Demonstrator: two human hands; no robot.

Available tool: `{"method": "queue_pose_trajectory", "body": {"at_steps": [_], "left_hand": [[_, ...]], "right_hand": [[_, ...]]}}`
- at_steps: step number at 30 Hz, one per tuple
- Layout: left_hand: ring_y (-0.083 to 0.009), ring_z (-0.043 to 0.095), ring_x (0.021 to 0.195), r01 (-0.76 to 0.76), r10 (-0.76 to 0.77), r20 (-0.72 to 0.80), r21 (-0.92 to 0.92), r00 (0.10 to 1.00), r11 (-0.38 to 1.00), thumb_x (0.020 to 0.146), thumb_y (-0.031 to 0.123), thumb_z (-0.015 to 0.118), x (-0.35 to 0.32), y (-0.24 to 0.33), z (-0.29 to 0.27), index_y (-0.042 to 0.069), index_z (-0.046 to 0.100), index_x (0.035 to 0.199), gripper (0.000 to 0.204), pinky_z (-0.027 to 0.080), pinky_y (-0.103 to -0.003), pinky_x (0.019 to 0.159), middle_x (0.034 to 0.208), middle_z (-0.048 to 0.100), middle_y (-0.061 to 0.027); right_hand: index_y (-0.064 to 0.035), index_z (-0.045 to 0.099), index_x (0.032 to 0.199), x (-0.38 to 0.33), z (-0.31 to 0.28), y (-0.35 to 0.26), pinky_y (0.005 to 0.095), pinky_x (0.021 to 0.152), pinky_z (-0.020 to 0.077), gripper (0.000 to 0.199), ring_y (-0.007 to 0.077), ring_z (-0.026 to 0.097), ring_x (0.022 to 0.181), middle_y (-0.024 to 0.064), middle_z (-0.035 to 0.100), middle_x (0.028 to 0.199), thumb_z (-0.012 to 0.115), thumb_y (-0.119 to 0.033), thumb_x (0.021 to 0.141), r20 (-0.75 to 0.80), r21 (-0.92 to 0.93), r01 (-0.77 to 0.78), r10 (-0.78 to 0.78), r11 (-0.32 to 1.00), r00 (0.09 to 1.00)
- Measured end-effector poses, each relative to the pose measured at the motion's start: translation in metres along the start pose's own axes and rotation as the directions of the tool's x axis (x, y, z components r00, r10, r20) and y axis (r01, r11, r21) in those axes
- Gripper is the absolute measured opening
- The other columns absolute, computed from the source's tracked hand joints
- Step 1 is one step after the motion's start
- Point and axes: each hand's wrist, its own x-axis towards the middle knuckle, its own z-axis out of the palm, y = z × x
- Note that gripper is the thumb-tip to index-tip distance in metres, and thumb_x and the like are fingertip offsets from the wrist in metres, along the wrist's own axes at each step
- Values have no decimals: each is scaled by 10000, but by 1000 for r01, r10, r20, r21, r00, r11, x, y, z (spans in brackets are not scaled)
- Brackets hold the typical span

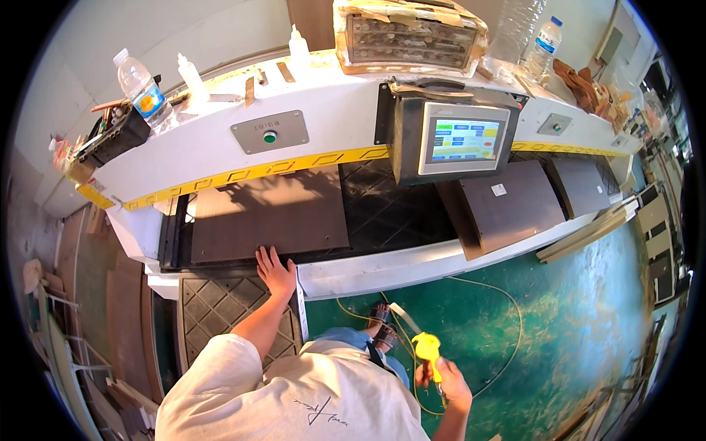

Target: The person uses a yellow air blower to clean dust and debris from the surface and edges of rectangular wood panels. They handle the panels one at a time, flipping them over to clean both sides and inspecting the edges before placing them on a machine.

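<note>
My left hand (pixel 276 273) lies with its fingers spread on the near edge of a brown board (pixel 271 217). That board rests flat on the black bed (pixel 397 209) of a white machine. My right hand (pixel 450 384), held out over the floor at the lower right, is wrapped round the handle of a yellow air blow gun (pixel 426 347). The gun's pale nozzle points up and to the left, toward the machine. A thin yellowish hose (pixel 521 323) loops across the floor.
A touchscreen panel (pixel 465 140) juts from the machine's front beam. More brown boards (pixel 511 206) lie on the bed's right side, one overhanging its front edge. Bottles (pixel 140 84) and a taped box (pixel 412 40) stand on top. Wood strips (pixel 588 231) lie at the right.
</note>
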Motion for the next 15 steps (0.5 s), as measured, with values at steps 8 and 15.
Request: {"method": "queue_pose_trajectory", "body": {"at_steps": [8,15], "left_hand": [[-385,77,1602,-150,148,248,-11,958,989,929,495,672,27,-17,-29,100,306,1601,861,184,-641,1236,1727,119,-185],[-366,32,1611,-132,141,326,-51,935,990,925,509,683,33,-22,-37,114,278,1622,898,164,-631,1248,1739,89,-171]], "right_hand": [[21,653,1064,21,3,9,297,698,486,544,163,618,737,105,703,881,426,-472,1101,143,-97,-87,101,991,985],[10,654,1050,47,17,-8,278,681,483,545,151,615,715,101,705,899,453,-495,1092,260,-154,-170,206,973,943]]}}
